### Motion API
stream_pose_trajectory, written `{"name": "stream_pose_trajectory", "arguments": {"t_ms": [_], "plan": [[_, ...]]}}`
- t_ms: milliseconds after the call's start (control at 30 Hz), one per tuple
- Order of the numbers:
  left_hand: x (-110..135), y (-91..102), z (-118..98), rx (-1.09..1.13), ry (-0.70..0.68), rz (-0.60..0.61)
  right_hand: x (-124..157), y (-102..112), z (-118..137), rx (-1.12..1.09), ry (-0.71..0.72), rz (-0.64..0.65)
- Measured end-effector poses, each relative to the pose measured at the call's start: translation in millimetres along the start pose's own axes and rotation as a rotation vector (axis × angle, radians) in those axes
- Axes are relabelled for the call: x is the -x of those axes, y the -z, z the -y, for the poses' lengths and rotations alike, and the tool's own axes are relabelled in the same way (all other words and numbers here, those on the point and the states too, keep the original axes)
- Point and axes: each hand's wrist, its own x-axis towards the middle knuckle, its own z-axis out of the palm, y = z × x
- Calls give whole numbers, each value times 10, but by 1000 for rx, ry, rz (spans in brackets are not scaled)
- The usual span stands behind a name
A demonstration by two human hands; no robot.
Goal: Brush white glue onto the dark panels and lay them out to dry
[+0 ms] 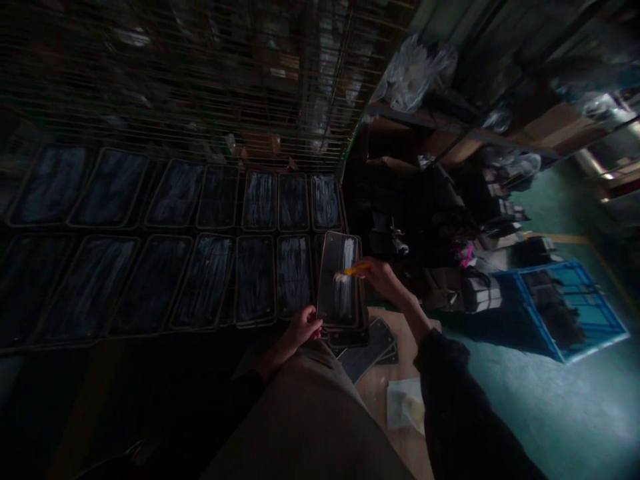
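Note:
My left hand (301, 328) grips the near edge of a dark rectangular plate (340, 280) that lies on top of a small stack of like plates. My right hand (383, 277) is closed on a small brush with a yellow handle (356, 269), whose bristles touch the plate's surface among white streaks. The stack rests on a wooden stool or small table (380, 387) in front of my knees.
Two rows of several dark streaked plates (200, 280) lie on a wire rack to the left. A white cloth or container (405, 403) sits on the wooden surface. Cluttered shelves (450, 140) stand at the right, and a blue crate (565, 307) rests on the green floor.

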Motion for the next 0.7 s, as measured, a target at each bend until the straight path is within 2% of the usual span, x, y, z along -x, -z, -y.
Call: {"name": "stream_pose_trajectory", "arguments": {"t_ms": [133, 267, 367, 500, 600, 700], "plan": [[5, 10, 3, 5, 0, 2, -401, 55, -25, 183, 150, -248], [10, 12, -3, 25, 17, -3, -546, -24, 27, 268, 223, -313], [8, 14, -14, 34, 14, -3, -450, -168, 27, 277, 211, -252], [2, 27, -12, 42, 20, 1, -34, -313, 133, 227, 155, -52], [-4, 40, -2, 57, 23, 23, 315, -316, 307, 171, 99, 108], [-7, 47, -3, 68, 28, 28, 507, -263, 438, 106, 20, 221]]}}
